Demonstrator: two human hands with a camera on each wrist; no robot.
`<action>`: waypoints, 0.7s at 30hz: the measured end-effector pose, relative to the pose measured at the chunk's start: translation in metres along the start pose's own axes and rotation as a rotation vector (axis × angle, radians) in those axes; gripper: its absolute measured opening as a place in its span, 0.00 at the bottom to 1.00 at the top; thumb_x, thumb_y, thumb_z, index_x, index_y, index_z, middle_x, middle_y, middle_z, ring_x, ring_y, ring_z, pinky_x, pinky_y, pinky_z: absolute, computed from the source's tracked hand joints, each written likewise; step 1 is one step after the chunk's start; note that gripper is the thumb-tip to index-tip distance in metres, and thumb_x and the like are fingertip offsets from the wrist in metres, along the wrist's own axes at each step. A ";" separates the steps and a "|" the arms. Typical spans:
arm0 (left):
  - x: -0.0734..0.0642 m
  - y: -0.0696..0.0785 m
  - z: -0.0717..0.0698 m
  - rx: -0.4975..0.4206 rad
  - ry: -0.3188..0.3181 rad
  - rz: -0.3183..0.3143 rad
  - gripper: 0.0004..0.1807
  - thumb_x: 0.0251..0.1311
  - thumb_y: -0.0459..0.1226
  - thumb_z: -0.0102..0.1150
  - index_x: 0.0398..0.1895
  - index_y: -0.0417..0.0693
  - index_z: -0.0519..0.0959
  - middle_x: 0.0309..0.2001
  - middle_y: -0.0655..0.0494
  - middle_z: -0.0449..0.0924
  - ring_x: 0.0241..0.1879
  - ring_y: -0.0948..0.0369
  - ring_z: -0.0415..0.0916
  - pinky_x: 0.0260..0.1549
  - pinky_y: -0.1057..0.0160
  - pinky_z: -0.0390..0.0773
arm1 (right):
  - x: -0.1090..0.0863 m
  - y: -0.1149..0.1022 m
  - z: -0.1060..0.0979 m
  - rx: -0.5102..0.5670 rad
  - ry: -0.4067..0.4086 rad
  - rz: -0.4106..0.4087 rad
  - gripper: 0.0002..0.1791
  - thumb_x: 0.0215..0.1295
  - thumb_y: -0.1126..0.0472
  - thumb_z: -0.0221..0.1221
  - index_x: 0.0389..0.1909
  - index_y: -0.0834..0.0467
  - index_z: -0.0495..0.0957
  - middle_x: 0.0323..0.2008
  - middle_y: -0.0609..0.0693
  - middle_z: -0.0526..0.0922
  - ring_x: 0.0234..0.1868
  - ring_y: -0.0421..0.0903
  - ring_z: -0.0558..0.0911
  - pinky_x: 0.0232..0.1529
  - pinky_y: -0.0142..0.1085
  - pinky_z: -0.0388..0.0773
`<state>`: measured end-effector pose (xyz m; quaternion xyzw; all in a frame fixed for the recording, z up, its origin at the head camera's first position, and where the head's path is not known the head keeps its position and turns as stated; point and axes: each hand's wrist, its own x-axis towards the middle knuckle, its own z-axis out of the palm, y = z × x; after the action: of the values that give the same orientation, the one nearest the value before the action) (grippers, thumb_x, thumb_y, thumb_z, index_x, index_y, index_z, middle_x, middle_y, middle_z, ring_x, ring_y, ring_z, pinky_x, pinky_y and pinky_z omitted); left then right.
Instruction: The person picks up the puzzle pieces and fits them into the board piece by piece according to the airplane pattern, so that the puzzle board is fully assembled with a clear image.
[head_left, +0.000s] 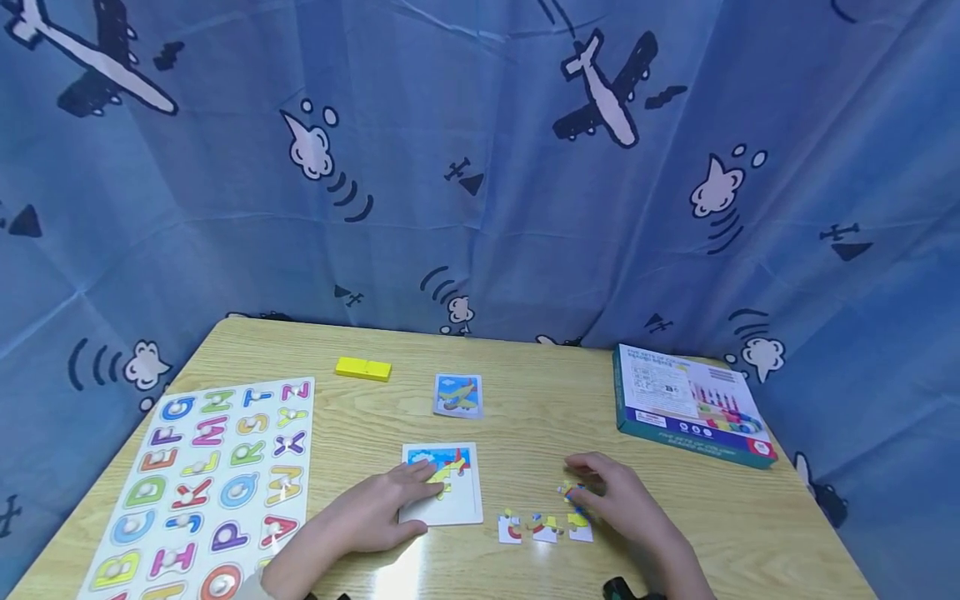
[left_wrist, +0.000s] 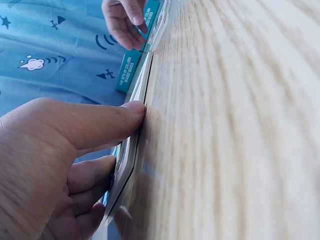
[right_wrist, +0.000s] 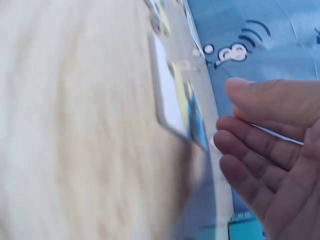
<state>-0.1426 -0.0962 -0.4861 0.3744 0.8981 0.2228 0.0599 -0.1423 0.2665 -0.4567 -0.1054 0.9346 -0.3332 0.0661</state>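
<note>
My left hand (head_left: 382, 504) rests on the puzzle board (head_left: 468, 510), its fingers across the partly filled airplane picture. In the left wrist view the thumb (left_wrist: 131, 112) touches the board's edge. Over the table to the right, my right hand (head_left: 618, 496) hovers with loosely bent fingers beside a small puzzle piece (head_left: 567, 490). Nothing shows between the fingers (right_wrist: 235, 145) in the right wrist view. Closer to me lie a white piece with a red curve (head_left: 510, 531), a middle piece (head_left: 545, 533) and a yellow-and-white piece (head_left: 581, 532), in a row.
Beyond the board lies an airplane picture card (head_left: 457, 395), with a yellow block (head_left: 363, 368) to its left. A large alphabet board (head_left: 176, 492) covers the table's left side. A green-edged box (head_left: 690, 404) lies at the back right, before a blue curtain (head_left: 480, 167).
</note>
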 end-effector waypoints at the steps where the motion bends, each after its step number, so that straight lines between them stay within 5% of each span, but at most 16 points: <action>1: 0.000 0.000 0.000 -0.001 0.000 0.001 0.26 0.61 0.49 0.58 0.62 0.54 0.74 0.68 0.52 0.65 0.68 0.50 0.62 0.62 0.48 0.69 | -0.001 0.003 -0.002 -0.005 -0.001 -0.002 0.22 0.59 0.58 0.64 0.54 0.59 0.76 0.50 0.52 0.82 0.51 0.50 0.81 0.52 0.42 0.79; 21: 0.001 0.003 -0.002 -0.011 0.001 -0.001 0.26 0.60 0.48 0.59 0.62 0.53 0.74 0.67 0.51 0.66 0.67 0.49 0.63 0.61 0.47 0.69 | -0.004 0.023 -0.008 -0.054 -0.066 -0.033 0.15 0.55 0.64 0.66 0.44 0.52 0.78 0.40 0.42 0.76 0.40 0.37 0.73 0.40 0.28 0.74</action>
<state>-0.1419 -0.0949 -0.4832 0.3737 0.8970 0.2278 0.0614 -0.1439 0.2894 -0.4653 -0.1337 0.9387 -0.3051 0.0885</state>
